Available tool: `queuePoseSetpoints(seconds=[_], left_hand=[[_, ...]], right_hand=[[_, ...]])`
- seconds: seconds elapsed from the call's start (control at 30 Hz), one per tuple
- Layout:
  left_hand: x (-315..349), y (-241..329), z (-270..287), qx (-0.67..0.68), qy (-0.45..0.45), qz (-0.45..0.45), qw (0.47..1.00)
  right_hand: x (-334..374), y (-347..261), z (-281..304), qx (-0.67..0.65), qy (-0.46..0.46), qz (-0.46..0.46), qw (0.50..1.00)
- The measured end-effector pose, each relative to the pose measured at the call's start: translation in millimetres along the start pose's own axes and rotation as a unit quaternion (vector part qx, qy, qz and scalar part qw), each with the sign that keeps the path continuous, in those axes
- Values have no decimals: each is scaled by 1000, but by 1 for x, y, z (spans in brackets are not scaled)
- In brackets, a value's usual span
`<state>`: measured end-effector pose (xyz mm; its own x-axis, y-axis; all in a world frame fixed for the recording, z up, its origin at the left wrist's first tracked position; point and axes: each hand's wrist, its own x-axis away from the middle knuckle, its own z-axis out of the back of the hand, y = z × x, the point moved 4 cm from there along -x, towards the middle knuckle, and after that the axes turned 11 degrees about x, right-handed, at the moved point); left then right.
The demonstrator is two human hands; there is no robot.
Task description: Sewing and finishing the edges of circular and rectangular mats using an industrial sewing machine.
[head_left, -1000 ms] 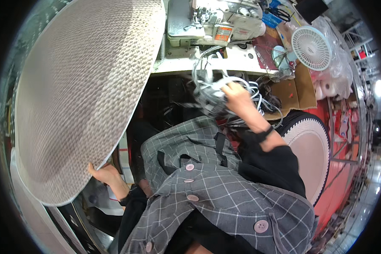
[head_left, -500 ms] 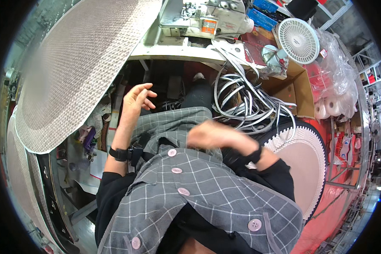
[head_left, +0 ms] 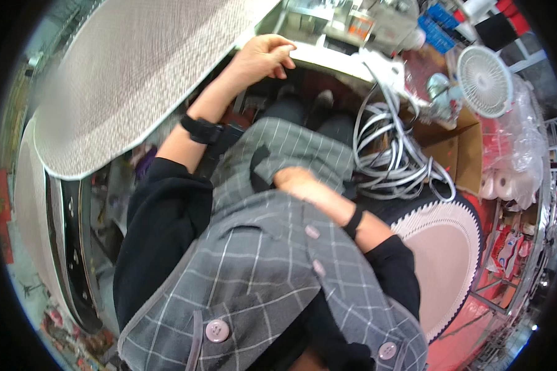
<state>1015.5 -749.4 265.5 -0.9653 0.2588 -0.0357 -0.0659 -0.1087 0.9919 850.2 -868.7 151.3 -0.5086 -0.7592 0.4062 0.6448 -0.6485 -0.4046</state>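
Your left hand [head_left: 263, 59] is in the upper middle of the frame, its fingers loosely bent and nothing seen in them. It lies in front of the left part of the counter [head_left: 334, 60]; whether it touches that front edge you cannot tell from here. Just to its left, the big woven mat [head_left: 148, 80] fills the upper left, its pale rim sloping from the top of the frame down to the left side. Your left forearm runs close along that rim, so there is little room on that side.

Your right hand [head_left: 294, 178] is low against your checked apron [head_left: 260, 266] at the centre; its fingers are hidden, so you cannot tell whether they grip the cloth.

Between the mat's rim and the coil of white strips [head_left: 384, 154], right of centre, a dark gap opens below the counter, with your legs in it. Strands of the coil climb over the counter's edge. The cardboard box [head_left: 471, 154] stands just right of the coil, and the round toothed-edged piece [head_left: 442, 266] lies below, close to your right elbow.
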Motion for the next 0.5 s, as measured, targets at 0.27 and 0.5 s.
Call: queuePoseSetpoints(seconds=[0.27,0.5], left_hand=[[-157,-9,5,-383,173,-211,883],[-186,5,1,-386,19,-202,900]], right_hand=[[-73,-4,-69,-38,28,-19,999],[-118,20,-91,38,-111,49,992]])
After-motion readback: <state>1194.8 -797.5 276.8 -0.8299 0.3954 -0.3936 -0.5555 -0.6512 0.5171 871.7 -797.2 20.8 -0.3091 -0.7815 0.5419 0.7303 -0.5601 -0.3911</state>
